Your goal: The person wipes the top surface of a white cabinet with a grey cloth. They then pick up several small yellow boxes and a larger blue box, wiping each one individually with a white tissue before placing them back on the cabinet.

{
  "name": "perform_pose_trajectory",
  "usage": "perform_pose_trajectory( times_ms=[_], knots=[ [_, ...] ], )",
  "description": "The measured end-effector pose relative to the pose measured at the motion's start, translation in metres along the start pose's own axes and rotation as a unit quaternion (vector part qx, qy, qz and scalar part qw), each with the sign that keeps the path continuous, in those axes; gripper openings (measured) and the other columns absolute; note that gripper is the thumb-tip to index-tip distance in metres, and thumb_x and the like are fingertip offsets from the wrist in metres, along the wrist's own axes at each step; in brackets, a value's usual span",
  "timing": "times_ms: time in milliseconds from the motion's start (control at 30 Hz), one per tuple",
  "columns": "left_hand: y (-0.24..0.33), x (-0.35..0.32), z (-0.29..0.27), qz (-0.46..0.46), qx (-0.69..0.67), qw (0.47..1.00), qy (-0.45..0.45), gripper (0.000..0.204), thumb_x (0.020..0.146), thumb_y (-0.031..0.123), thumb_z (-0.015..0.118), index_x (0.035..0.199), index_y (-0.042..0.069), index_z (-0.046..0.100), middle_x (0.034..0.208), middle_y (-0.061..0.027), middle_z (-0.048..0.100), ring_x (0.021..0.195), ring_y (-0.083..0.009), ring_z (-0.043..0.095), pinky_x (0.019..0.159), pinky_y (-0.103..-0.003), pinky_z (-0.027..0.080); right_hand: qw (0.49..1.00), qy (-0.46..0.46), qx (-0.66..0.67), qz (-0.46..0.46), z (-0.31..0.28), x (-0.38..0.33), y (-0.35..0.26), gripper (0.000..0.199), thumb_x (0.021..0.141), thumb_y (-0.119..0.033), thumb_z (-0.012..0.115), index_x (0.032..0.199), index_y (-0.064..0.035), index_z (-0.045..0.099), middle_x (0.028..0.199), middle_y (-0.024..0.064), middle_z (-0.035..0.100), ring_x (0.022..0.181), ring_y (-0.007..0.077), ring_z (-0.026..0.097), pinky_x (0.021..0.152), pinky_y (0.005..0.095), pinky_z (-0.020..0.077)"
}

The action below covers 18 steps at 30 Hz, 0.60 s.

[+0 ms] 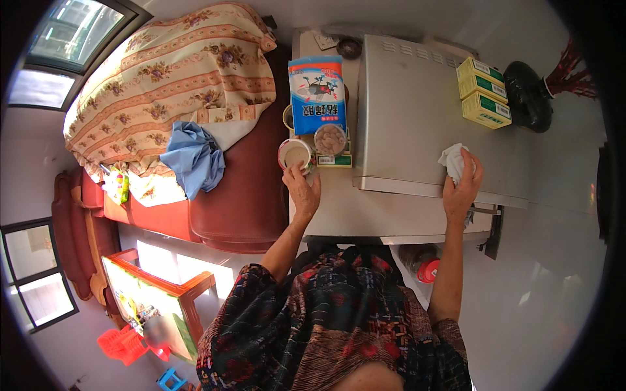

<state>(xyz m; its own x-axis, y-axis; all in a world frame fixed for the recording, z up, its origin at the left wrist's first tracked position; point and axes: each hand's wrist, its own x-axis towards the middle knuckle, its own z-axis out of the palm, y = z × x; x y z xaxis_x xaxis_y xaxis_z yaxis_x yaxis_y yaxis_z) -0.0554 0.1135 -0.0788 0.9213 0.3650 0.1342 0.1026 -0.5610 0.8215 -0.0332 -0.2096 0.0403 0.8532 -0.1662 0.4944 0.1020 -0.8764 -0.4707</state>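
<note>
My left hand (302, 190) is at the near rim of a round tub (285, 147) with a pale inside and red markings. The fingers reach over the edge and appear to grip it. Beside this tub stands a round clear container (330, 140) of pale brown lumps. Behind them lies a blue and orange packet (318, 98) with an insect picture, over green and yellow boxes (334, 161). On the right, my right hand (464, 179) is closed around a crumpled white cloth (452, 158), resting on top of a silver metal appliance (411, 124) with vent slots.
Stacked yellow-green boxes (486, 98) and a black vase (527, 96) stand at the appliance's far right. Left of the white table (352, 218) is a red sofa (238, 202), with a floral cover (189, 72) and blue cloth (192, 158). A red-lidded jar (427, 268) sits below the table edge.
</note>
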Motion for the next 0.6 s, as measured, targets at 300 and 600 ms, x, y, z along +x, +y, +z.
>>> perform_pose_trajectory(
  times_ms=[300,600],
  knots=[
    [0.01,0.061,0.034,0.123,0.07,0.989,-0.04,0.087,0.056,0.021,0.083,0.128,0.001,0.038,0.118,-0.0171,0.049,0.111,-0.0363,0.042,0.095,-0.045,0.034,0.999,0.033,-0.038,-0.01,0.004,0.004,-0.004,0.051,0.068,0.001,0.059,0.118,-0.0073,0.055,0.114,0.0166,0.049,0.104,0.0363,0.049,0.089,0.0423,0.0413],
    [0.009,0.067,0.044,0.091,-0.037,0.995,-0.029,0.081,0.055,0.017,0.083,0.122,0.002,0.041,0.114,-0.0167,0.051,0.104,-0.0322,0.05,0.09,-0.042,0.041,0.998,0.033,-0.042,-0.013,0.004,0.002,-0.004,0.052,0.067,-0.001,0.061,0.118,-0.0081,0.054,0.115,0.0169,0.049,0.105,0.0364,0.049,0.089,0.0427,0.041]
  ],
)
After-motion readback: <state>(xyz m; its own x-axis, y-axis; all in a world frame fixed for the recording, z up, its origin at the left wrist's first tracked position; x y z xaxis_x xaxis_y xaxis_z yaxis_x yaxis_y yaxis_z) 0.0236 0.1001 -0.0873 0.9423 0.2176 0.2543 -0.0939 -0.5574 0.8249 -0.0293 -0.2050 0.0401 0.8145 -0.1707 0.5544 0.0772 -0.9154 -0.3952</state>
